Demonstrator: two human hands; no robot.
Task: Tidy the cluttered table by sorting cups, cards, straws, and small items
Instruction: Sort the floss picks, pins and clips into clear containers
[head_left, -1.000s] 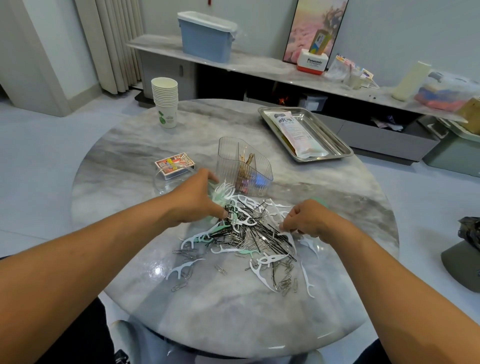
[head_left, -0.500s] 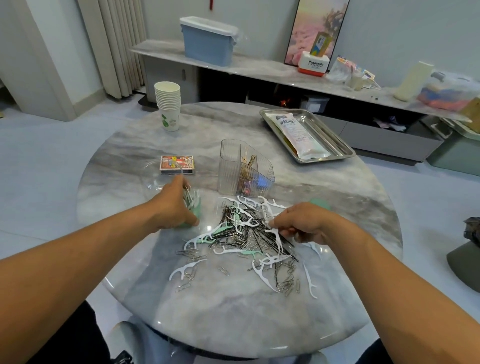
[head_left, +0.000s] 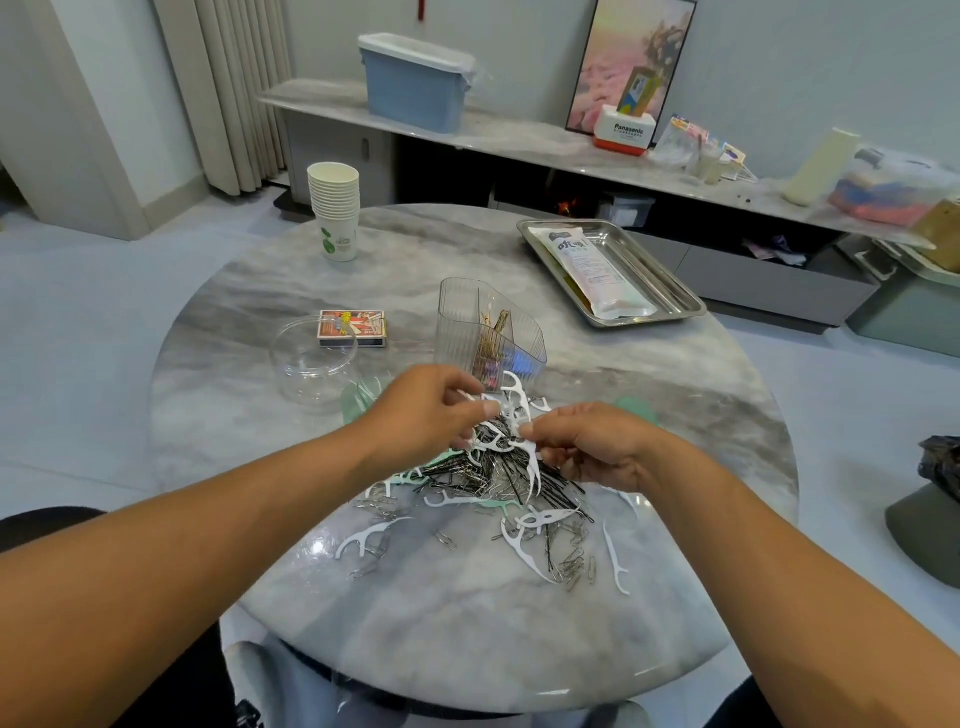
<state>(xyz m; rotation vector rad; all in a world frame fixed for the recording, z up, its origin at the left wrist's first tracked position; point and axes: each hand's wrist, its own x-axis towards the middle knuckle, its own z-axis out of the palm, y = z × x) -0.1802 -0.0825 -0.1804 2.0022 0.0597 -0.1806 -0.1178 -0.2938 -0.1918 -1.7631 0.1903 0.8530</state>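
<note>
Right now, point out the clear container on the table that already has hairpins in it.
The tall ribbed clear organizer beside the card box: hairpins stand inside it. The round clear container left of it looks empty.

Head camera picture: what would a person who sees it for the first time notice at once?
First the tangled heap of white floss picks, black hairpins and paper clips at the middle of the marble table. Both hands meet above it: the left hand and the right hand pinch white picks. Behind stands a clear organizer.
</note>
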